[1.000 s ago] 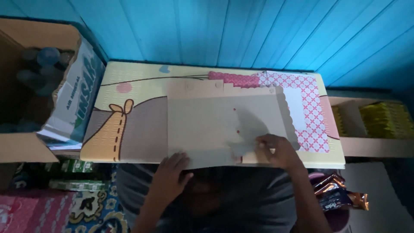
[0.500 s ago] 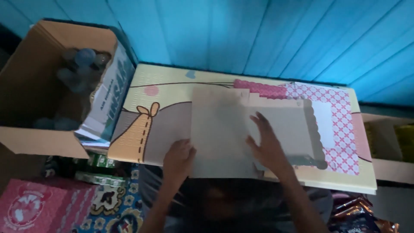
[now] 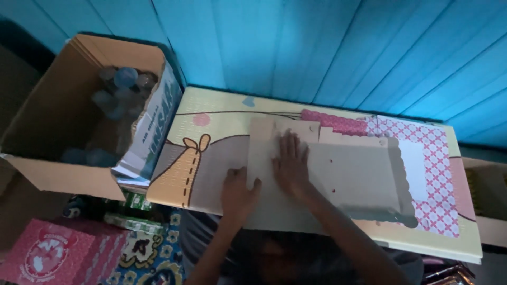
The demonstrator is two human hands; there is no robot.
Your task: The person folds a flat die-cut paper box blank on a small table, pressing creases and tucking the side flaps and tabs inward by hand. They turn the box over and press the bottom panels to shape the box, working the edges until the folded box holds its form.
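Cardboard in a plain brown sheet point(image 3: 280, 174) lies flat under both our hands, on the near middle of a low board point(image 3: 211, 132) printed in pale yellow, grey and pink. Our right hand point(image 3: 290, 163) presses palm-down on the sheet with the fingers spread and pointing toward the far wall; it grips nothing. Our left hand point(image 3: 238, 191) rests at the sheet's left edge, fingers loosely curled over that edge and the thumb touching the card; whether it pinches the edge we cannot tell. Just to the right, a second grey-brown sheet point(image 3: 364, 179) with a scalloped right border and a few small holes lies partly under the first, and it covers part of a pink lattice-patterned paper point(image 3: 438, 174) that reaches the board's right end. Beyond the board stands a wall of blue planks point(image 3: 317, 47). To the left, touching the board's left end, an open carton point(image 3: 58, 132) holds bottles with pale caps point(image 3: 124, 79). Near and left of us, on the floor, lies a pink box point(image 3: 47, 253), with a patterned mat point(image 3: 148, 253) beside it.
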